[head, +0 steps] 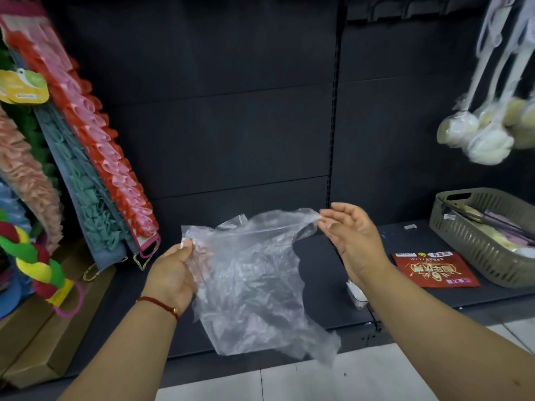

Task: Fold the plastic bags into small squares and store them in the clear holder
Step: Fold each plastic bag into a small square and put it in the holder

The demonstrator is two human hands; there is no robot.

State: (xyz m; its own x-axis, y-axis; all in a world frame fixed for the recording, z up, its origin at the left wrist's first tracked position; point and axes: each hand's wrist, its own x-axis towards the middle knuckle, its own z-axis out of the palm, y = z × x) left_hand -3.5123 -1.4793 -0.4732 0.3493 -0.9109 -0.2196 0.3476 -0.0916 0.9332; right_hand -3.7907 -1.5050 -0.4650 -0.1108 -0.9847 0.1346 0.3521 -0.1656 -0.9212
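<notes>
A crumpled clear plastic bag (254, 279) hangs in the air above the dark low shelf (324, 250), spread between both hands. My left hand (173, 273) pinches the bag's left handle near its top corner. My right hand (350, 235) pinches the right handle with thumb and fingertips, palm turned up, the other fingers loosely extended. The bag's lower part dangles down toward the white floor tiles (318, 380). No clear holder is visible.
A grey slotted basket (474, 250) with packets stands at the right on the shelf, a red printed packet (434, 269) beside it. Colourful ruffled cloths (95, 157) lean at the left over cardboard boxes (34, 342). Bath sponges on handles (486, 134) hang upper right.
</notes>
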